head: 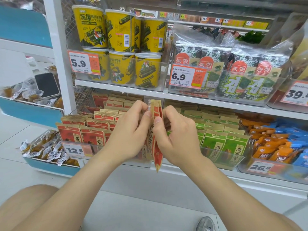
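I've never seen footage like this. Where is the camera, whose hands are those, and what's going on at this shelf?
There is no machine here. One wide camera sits on a person's head and looks forward and down, so the bare hands you see are that person's own. They are low in front of a shop shelf.

The left hand and right hand both pinch a thin stack of red snack packets. The stack is held upright and edge-on between the thumbs.

Matching shelf packets stand in rows behind the left hand. Green packets are to the right and orange packets further right. The shelf above holds yellow tubs and seaweed packs.
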Action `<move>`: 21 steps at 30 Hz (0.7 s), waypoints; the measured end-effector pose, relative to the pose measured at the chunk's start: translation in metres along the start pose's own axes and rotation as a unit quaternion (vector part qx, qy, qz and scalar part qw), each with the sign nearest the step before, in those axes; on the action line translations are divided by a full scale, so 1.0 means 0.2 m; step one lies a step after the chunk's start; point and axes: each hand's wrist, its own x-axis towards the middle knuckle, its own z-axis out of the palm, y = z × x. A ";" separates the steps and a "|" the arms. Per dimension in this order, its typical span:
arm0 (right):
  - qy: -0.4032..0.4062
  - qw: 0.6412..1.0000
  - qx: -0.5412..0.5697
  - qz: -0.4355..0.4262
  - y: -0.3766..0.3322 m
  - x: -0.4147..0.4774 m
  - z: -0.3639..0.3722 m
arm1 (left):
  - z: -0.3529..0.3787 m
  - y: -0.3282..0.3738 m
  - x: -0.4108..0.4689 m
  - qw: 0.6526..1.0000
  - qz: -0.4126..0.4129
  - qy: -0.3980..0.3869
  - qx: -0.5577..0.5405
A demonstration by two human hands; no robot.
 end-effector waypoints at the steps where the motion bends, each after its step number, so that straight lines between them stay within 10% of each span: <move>1: 0.000 1.000 -0.002 0.000 0.01 0.00 0.00 | 0.00 0.00 0.00 1.000 0.001 -0.002 -0.002; 13: -0.038 0.978 0.163 0.120 0.03 0.03 -0.01 | -0.04 0.06 0.00 0.984 -0.024 -0.022 -0.177; 21: -0.069 0.802 0.484 0.344 0.04 0.05 -0.05 | -0.02 0.04 0.00 0.971 -0.065 -0.033 -0.228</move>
